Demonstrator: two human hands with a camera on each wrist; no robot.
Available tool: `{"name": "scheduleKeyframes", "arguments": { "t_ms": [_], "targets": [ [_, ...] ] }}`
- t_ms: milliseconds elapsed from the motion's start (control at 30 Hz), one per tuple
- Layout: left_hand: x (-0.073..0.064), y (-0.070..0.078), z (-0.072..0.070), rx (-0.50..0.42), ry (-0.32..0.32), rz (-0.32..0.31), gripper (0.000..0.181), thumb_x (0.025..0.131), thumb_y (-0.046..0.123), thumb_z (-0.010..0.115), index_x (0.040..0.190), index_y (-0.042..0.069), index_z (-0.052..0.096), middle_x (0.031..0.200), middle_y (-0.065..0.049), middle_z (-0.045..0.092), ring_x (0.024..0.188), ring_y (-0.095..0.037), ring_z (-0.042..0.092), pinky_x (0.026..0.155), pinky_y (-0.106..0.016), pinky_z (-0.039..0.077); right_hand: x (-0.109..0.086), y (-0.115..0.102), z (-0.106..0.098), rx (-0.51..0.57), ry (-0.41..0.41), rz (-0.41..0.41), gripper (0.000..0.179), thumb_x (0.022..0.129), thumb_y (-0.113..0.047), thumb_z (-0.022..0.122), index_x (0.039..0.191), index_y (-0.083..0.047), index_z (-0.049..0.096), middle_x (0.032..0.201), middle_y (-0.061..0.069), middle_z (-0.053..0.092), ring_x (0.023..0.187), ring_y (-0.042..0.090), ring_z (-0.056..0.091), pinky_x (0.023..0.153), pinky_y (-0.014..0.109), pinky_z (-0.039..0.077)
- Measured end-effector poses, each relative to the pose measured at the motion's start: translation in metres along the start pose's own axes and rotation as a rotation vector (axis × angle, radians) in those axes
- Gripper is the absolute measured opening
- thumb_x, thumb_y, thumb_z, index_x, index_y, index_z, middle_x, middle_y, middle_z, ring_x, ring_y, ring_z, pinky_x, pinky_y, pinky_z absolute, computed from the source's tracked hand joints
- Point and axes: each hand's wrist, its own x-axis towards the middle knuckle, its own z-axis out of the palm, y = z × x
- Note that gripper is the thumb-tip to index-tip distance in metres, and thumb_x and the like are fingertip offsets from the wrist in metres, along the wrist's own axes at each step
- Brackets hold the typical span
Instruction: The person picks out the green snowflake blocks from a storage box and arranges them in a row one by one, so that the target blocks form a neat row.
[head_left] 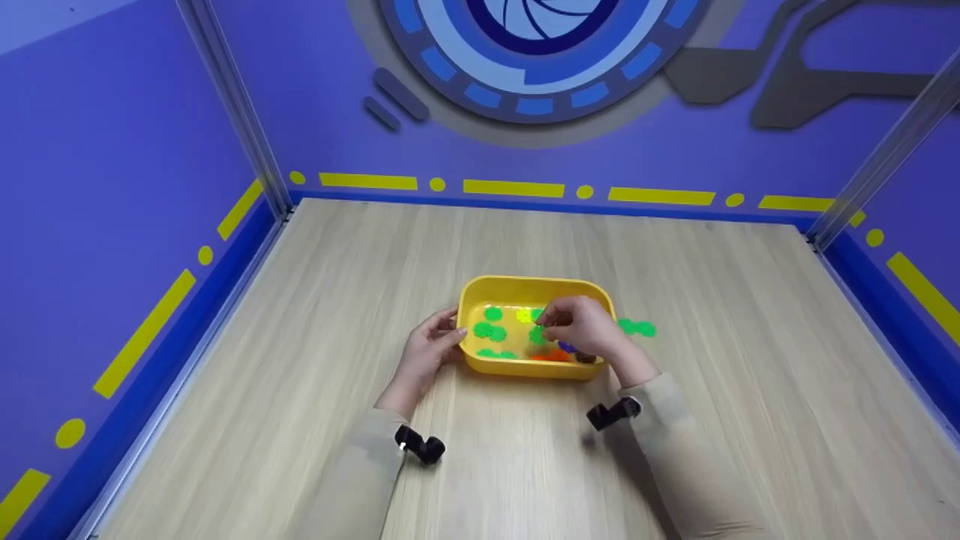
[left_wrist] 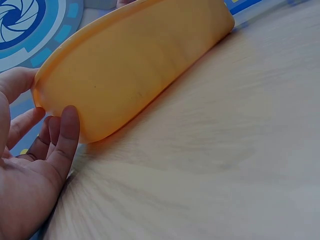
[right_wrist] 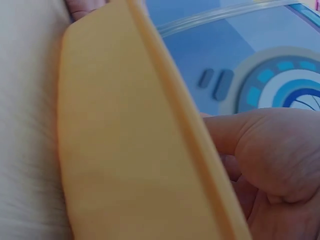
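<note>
A yellow rectangular plastic bin [head_left: 517, 368] stands on the table, with flat scalloped green pieces [head_left: 489, 331], a yellow piece [head_left: 523, 316], an orange-red piece [head_left: 551, 355] and dark blue and brown bits inside. My left hand [head_left: 427, 349] grips its left end, thumb at the rim; the left wrist view shows the fingers of that hand [left_wrist: 37, 145] against the outer wall. Over the bin's right half, my right hand [head_left: 581, 324] reaches in with curled fingers, close above green pieces. Whether its fingertips pinch a piece is unclear. In the right wrist view, the bin's wall [right_wrist: 120, 125] hides those fingertips.
Just right of the bin, a joined green piece [head_left: 637, 328] lies on the wooden table [head_left: 315, 375]. Blue-purple panels [head_left: 112, 187] close off the back and both sides. Each wrist wears a small black camera [head_left: 421, 445].
</note>
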Motion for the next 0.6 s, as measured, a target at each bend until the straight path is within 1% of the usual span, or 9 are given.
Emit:
{"name": "scheduleKeyframes", "arguments": {
  "t_ms": [100,167,333,400,467,533,600],
  "targets": [
    [-0.001,0.000,0.000,0.005,-0.001,-0.001,0.052,0.096,0.005,0.067,0.146,0.001,0.053,0.118,-0.011,0.057,0.096,-0.016,0.061,0.070,-0.025,0.059,-0.005,0.003,-0.005,0.053,0.017,0.011,0.007,0.093,-0.010,0.075,0.099,-0.011,0.077,0.093,0.006,0.074,0.077,0.015,0.066,0.070,0.028,0.056],
    [-0.001,0.000,-0.001,0.009,0.001,-0.003,0.052,0.096,0.005,0.067,0.146,0.001,0.054,0.118,-0.011,0.057,0.095,-0.017,0.061,0.070,-0.025,0.059,-0.007,0.006,-0.008,0.083,0.024,0.016,0.008,0.093,-0.010,0.075,0.101,-0.010,0.077,0.094,0.007,0.073,0.079,0.015,0.067,0.072,0.027,0.057],
    [-0.001,0.000,-0.001,0.013,0.006,-0.004,0.052,0.096,0.005,0.067,0.146,0.002,0.054,0.116,-0.009,0.056,0.095,-0.015,0.060,0.069,-0.025,0.058,-0.012,0.013,-0.016,0.119,0.048,0.032,0.016,0.094,-0.009,0.074,0.108,-0.003,0.076,0.101,0.011,0.074,0.085,0.017,0.068,0.076,0.023,0.058],
    [-0.001,0.000,-0.001,0.012,0.004,-0.001,0.052,0.096,0.005,0.067,0.146,0.002,0.054,0.116,-0.009,0.057,0.095,-0.015,0.060,0.069,-0.024,0.058,-0.014,0.015,-0.020,0.130,0.063,0.068,0.019,0.094,-0.012,0.074,0.110,-0.003,0.076,0.104,0.012,0.074,0.088,0.018,0.067,0.078,0.022,0.057],
    [-0.002,0.001,0.000,0.007,0.003,0.000,0.053,0.095,0.005,0.067,0.146,0.002,0.054,0.117,-0.010,0.057,0.096,-0.016,0.060,0.070,-0.025,0.059,-0.017,0.019,-0.025,0.153,0.076,0.121,0.020,0.095,-0.015,0.074,0.112,-0.005,0.075,0.106,0.011,0.074,0.089,0.019,0.066,0.080,0.022,0.057],
    [-0.003,0.001,0.000,0.010,-0.003,0.006,0.053,0.095,0.005,0.067,0.146,0.001,0.053,0.120,-0.013,0.057,0.097,-0.018,0.061,0.071,-0.025,0.059,-0.020,0.022,-0.031,0.185,0.085,0.175,0.023,0.095,-0.018,0.074,0.114,-0.006,0.075,0.108,0.011,0.074,0.091,0.019,0.065,0.082,0.023,0.057],
    [-0.003,0.001,-0.001,0.011,-0.005,0.007,0.053,0.096,0.005,0.067,0.147,0.001,0.052,0.122,-0.014,0.057,0.098,-0.019,0.062,0.072,-0.026,0.060,-0.022,0.026,-0.036,0.217,0.096,0.212,0.025,0.095,-0.021,0.074,0.116,-0.007,0.074,0.109,0.010,0.074,0.092,0.021,0.066,0.083,0.024,0.058]
  ]
}}
